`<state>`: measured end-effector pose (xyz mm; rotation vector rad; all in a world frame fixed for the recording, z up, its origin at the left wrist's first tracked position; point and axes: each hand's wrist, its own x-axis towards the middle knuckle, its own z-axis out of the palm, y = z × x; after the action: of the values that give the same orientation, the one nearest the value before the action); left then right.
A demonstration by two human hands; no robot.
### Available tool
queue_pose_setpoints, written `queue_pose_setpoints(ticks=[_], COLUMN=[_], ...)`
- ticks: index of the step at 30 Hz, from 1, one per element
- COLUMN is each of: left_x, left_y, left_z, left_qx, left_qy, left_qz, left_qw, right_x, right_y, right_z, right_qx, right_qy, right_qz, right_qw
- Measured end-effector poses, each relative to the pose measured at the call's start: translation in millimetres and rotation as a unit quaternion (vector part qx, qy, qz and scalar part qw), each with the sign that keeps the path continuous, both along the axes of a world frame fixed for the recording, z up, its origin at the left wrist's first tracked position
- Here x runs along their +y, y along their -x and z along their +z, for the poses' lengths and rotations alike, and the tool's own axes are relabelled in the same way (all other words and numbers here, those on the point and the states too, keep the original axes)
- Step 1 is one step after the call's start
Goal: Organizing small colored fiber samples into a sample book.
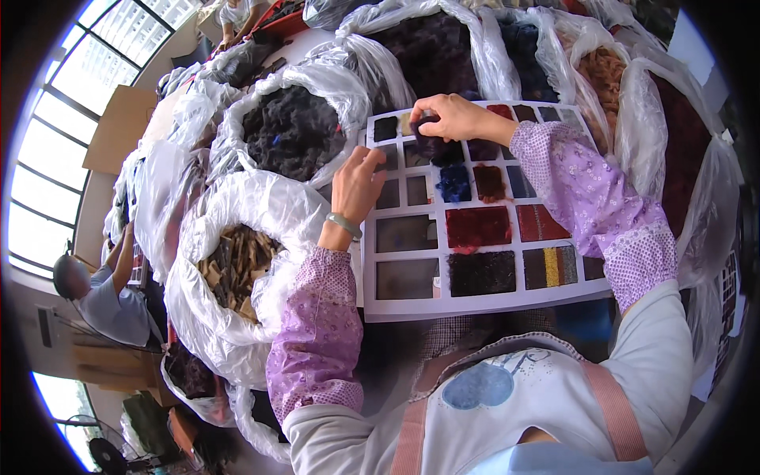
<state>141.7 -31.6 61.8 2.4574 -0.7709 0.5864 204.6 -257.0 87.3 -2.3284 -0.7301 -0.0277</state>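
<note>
A white board (pixel 402 310) with a grid of square and oblong windows lies in front of me. Several windows hold coloured fibre: a royal blue patch (pixel 454 184), a rust-brown one (pixel 489 183), a red one (pixel 478 226) and a near-black one (pixel 481 273). My right hand (pixel 457 119) is closed in a pinch on a dark purple fibre tuft (pixel 431 146) over the board's upper rows. My left hand (pixel 356 186) is at the board's left edge, its fingers loosely bent and apart, nothing visible in them.
Plastic-lined bags surround the board: one of charcoal fibre (pixel 293 133), one of brown strips (pixel 237 265), another of orange-brown fibre (pixel 602 83). More bags stand behind. A co-worker (pixel 115 293) is at the far left, and another person (pixel 236 20) is at the back.
</note>
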Motion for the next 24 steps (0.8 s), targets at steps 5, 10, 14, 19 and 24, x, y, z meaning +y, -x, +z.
queue_pose_setpoints(ticks=[5, 10, 14, 19, 24], left_x=[9.2, 8.8, 1.0, -39.8, -38.5], left_y=[-2.6, -7.8, -10.4, -28.5, -34.5], left_z=[-0.8, -6.2, 4.9, 17.9, 8.6], left_qx=[0.007, 0.044, -0.007, -0.011, 0.009], left_qy=[0.003, 0.002, -0.063, -0.044, -0.081], left_qz=[-0.040, -0.009, 0.007, -0.038, -0.027], left_qw=[0.999, 0.999, 0.998, 0.998, 0.996], right_x=[-47.2, 7.8, -4.5, -22.7, -11.9], right_y=[-18.4, 6.6, -11.3, -10.1, 0.1], right_z=[23.7, 21.4, 6.1, 26.9, 23.6], right_qx=[-0.155, 0.100, -0.033, -0.022, 0.008], right_qy=[0.093, -0.062, -0.027, -0.099, -0.095], right_qz=[-0.174, -0.019, -0.033, -0.136, -0.113], right_qw=[0.968, 0.993, 0.999, 0.986, 0.989])
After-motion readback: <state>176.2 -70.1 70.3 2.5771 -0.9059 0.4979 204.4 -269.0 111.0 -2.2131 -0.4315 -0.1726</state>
